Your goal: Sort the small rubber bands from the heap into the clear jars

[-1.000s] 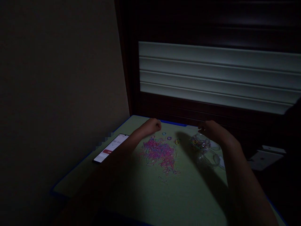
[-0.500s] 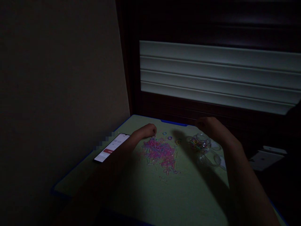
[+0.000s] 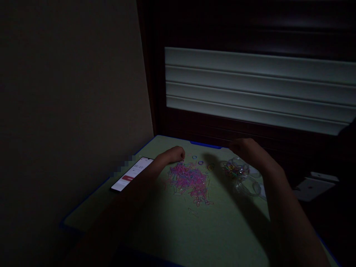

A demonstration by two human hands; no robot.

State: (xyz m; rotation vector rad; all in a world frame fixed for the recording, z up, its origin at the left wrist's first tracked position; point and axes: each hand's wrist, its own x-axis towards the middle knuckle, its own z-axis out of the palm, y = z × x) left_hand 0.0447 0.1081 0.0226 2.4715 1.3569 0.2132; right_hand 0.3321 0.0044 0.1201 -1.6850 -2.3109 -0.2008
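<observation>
The green tabletop [image 3: 217, 233] bears bands [image 3: 189, 180] — pinkish, tangled.

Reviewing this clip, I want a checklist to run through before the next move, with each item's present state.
1. Left hand near the pink-and-purple elastic band pile: ok, at its far side.
2. Left hand's grip visible: cannot tell, fingers curled away.
3. Right hand's grip visible: cannot tell, too dark.
4. Phone fully uncovered: not ok, left forearm overlaps it.
5. Light-blue ring apart from the pile: ok.
</observation>
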